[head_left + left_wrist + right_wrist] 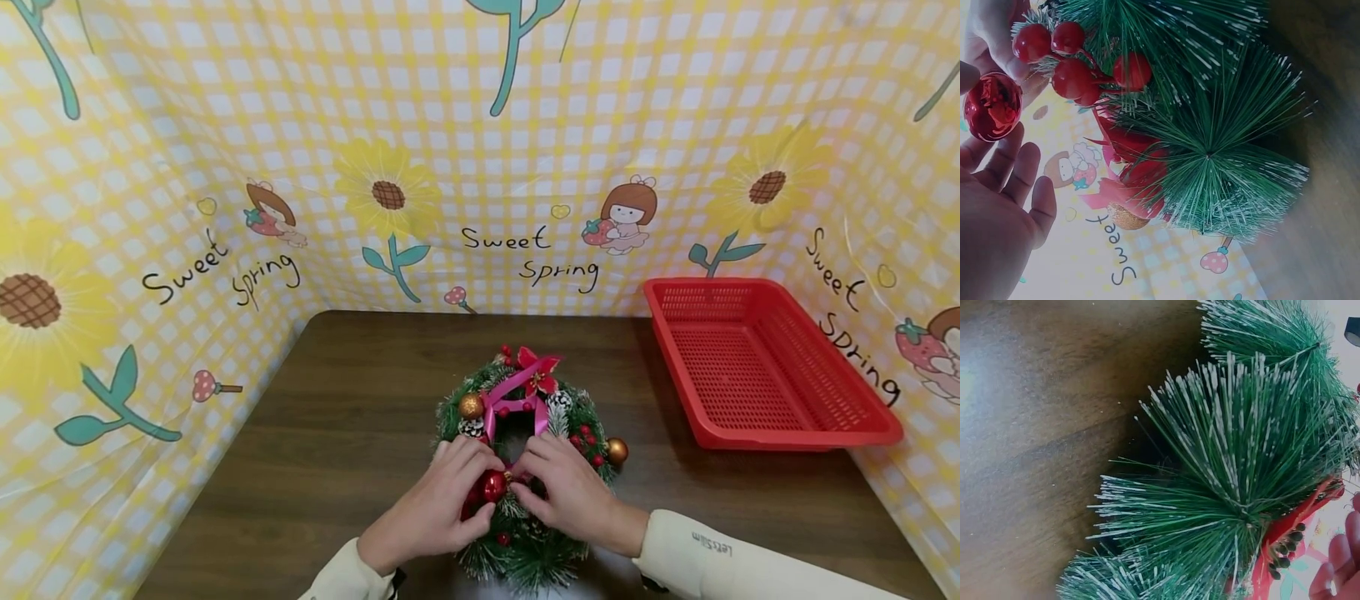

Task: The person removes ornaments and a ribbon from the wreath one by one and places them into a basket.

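A green Christmas wreath (543, 562) with frosted needles, red berries (1072, 78), pine cones and a pink ribbon (513, 382) lies on the table. My left hand (438, 500) pinches a shiny red Christmas ball (494, 486) between thumb and fingers, over the wreath's near left part. In the left wrist view the ball (992, 106) sits at the fingertips. My right hand (573, 492) meets it from the other side, thumb and forefinger pinching at its gold cap. Only some right fingers (1341, 556) show at the edge of the right wrist view.
A red plastic basket (798, 437) stands at the back right of the dark wooden table (337, 392). A gold ball (617, 452) sticks out at the wreath's right side, another (471, 406) at its left. A yellow checked cloth (465, 183) hangs behind and at both sides.
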Action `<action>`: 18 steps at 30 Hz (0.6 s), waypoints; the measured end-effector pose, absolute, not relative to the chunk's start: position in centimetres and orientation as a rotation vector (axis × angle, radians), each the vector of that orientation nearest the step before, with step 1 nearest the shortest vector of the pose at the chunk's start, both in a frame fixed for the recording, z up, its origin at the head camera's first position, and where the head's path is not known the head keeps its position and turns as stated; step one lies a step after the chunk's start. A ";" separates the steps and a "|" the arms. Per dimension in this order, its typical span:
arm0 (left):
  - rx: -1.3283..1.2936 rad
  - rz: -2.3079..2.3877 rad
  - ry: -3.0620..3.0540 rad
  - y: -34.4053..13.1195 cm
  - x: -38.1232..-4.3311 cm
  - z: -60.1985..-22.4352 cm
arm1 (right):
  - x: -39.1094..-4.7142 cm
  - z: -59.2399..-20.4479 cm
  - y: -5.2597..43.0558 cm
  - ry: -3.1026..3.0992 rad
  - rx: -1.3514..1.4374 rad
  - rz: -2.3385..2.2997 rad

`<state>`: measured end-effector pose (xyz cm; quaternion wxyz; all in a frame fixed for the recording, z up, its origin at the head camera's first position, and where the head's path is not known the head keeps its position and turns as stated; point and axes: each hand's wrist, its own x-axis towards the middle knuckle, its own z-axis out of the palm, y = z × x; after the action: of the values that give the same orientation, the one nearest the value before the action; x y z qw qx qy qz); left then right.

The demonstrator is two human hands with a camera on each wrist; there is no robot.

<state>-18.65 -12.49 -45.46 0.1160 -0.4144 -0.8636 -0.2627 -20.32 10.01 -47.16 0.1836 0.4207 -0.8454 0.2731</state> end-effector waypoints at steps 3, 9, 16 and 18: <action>-1.203 -0.789 -2.555 -12.5 -18.7 -45.4 | -20.3 -47.2 10.0 -2.437 1.231 0.755; -1.208 -0.847 -2.583 -12.8 -18.7 -45.4 | -20.5 -47.3 10.0 -2.427 1.229 0.728; -1.221 -0.880 -2.607 -13.0 -18.6 -45.6 | -20.4 -47.5 9.9 -2.502 1.172 0.736; -1.221 -0.876 -2.608 -13.0 -18.6 -45.6 | -20.3 -47.4 9.8 -2.523 1.167 0.745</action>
<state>-18.65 -12.96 -45.61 0.0657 -0.4047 -0.8646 -0.2904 -20.33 9.78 -47.45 0.1315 0.4021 -0.8690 0.2565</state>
